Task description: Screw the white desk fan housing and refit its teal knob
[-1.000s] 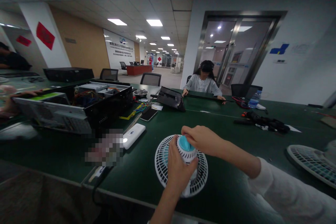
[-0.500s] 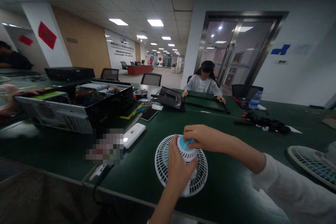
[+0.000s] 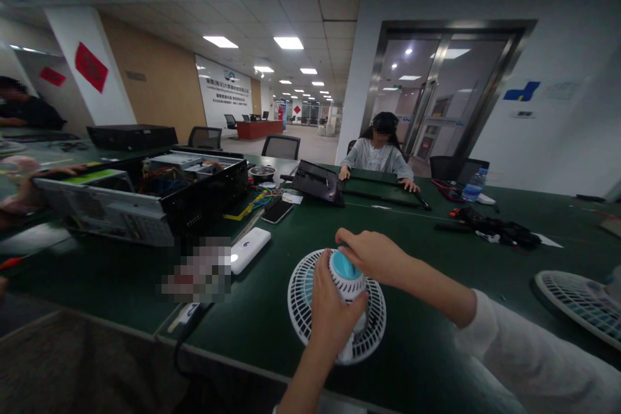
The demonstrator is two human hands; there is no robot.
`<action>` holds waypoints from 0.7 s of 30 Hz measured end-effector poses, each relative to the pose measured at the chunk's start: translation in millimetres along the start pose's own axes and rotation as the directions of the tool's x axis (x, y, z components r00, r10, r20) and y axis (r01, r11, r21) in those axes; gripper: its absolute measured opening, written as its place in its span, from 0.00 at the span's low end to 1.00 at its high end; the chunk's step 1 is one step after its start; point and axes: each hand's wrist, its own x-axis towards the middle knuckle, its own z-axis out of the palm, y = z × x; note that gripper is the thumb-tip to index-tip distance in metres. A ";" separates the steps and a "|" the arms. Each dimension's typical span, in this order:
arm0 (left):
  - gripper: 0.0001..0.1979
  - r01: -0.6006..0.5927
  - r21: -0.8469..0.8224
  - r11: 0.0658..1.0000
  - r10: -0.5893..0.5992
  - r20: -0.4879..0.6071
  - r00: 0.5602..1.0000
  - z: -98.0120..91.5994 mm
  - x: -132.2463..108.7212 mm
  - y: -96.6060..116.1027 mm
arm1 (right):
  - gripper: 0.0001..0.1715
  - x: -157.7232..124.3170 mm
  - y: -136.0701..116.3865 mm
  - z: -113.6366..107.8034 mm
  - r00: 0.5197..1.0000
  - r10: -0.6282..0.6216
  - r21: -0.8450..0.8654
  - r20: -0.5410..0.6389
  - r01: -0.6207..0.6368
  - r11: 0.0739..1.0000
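Observation:
A small white fan [image 3: 376, 310] lies face down on the green table, its round grille flat against the top. Above the grille rises its white motor housing with a light-blue cap [image 3: 345, 265]. My left hand [image 3: 330, 310] wraps round the housing, thumb on the near right and fingers on the left side. At the cap's far right edge is my right hand [image 3: 371, 255], thumb and index finger stretched apart, holding nothing visible. The cap's raised ridge shows uncovered. My right hand's other fingers are partly hidden.
An opened computer case [image 3: 145, 194] stands at left, near a white power bank [image 3: 250, 250] and a phone [image 3: 277, 211]. Across the table a person [image 3: 378, 149] touches a black frame [image 3: 388, 193]. Another fan grille [image 3: 577, 304] lies at right, beyond it a water bottle [image 3: 474, 185].
My right hand has loosened from the blue cap and shifted slightly, leaving more of the cap in sight. My left hand keeps its hold on the fan. The person opposite has flattened a hand.

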 end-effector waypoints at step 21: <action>0.41 -0.009 -0.017 1.000 0.009 0.001 1.000 2.7 1.5 -4.4 | 0.16 2.7 -12.8 8.9 0.997 0.059 -0.149 -0.048 -0.066 0.987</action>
